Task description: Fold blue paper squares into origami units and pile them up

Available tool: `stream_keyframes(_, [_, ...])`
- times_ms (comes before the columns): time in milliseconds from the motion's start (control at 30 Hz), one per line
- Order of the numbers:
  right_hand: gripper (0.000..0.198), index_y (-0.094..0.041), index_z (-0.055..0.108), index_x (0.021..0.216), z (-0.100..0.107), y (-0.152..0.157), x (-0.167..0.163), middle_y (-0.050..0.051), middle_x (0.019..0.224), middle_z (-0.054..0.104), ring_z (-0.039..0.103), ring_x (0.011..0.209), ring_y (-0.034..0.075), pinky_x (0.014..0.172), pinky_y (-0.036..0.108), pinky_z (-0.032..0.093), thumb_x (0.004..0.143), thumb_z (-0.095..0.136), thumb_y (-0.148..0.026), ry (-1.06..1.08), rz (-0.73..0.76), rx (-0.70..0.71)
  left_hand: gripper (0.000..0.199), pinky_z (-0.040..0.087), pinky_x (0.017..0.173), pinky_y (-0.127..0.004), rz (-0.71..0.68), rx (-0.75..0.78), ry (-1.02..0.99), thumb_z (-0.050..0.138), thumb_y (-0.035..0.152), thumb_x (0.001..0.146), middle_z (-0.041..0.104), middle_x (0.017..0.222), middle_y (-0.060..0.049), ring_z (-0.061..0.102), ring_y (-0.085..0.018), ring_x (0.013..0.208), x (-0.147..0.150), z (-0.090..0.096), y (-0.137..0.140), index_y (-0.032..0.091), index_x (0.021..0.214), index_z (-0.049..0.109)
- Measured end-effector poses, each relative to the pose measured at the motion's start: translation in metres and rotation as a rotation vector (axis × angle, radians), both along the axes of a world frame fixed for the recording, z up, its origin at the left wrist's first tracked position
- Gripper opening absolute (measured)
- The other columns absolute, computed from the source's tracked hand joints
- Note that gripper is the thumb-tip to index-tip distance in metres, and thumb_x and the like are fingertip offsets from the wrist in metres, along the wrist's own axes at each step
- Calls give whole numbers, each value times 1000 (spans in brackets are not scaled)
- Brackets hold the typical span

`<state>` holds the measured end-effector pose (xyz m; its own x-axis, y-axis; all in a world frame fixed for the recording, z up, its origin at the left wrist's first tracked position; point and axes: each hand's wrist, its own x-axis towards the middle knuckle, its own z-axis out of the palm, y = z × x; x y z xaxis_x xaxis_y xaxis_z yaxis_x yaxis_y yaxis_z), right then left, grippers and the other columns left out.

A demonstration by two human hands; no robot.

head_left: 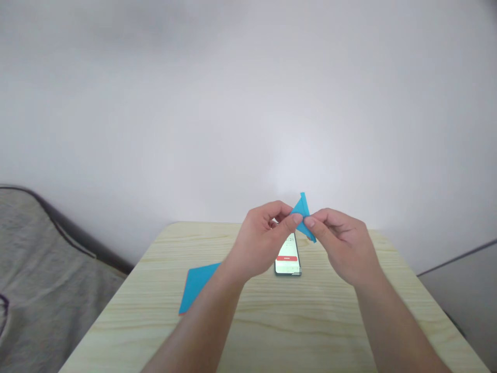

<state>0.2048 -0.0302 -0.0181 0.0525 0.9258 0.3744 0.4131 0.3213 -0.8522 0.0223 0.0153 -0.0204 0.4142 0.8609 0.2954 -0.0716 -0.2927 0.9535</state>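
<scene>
A small piece of folded blue paper, roughly triangular with a narrow folded strip along its right edge, is held up above the far part of the table. My left hand pinches its left side, thumb on top. From the right, my right hand pinches the strip edge, its thumb close to the left thumb. Both hands are closed on the paper, and the fingers behind it are partly hidden. Below and behind my left hand lies a phone with its screen lit, its upper part covered by the hand.
A flat stack or sheet of blue paper with a reddish edge lies at the left, partly under my left forearm. The light wooden table meets a white wall. Grey fabric is at the left.
</scene>
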Motion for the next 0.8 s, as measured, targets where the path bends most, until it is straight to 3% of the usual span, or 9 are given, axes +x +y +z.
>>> stream_keyframes(100, [31,-22,72,81,2,0,-2,-2,72,67,57,69,14,63,27,43,96,65,-49,11,7,-7,29,44,65,-27,18,-18,-55,71,47,91,62,76,-1,54,-13,71,1,0,1,18,87,70])
stream_keyframes(300, [40,-23,69,81,2,0,-2,-1,78,68,60,77,15,72,28,45,104,50,-49,-50,186,-56,32,44,60,-25,83,-57,-140,73,48,89,62,70,0,54,-12,67,0,3,3,17,83,69])
stream_keyframes(600, [33,-23,67,78,1,-2,-7,-1,73,67,58,69,15,66,29,41,103,55,-43,-234,17,103,29,46,61,-25,85,-91,-193,73,45,89,65,72,-1,57,-13,68,2,4,5,16,92,73])
stream_keyframes(800, [37,-24,71,83,5,-5,-3,1,81,71,64,79,19,74,32,46,104,51,-46,-129,141,41,22,48,65,-27,45,-36,-182,66,38,95,62,72,-1,57,-14,70,2,1,7,18,100,75])
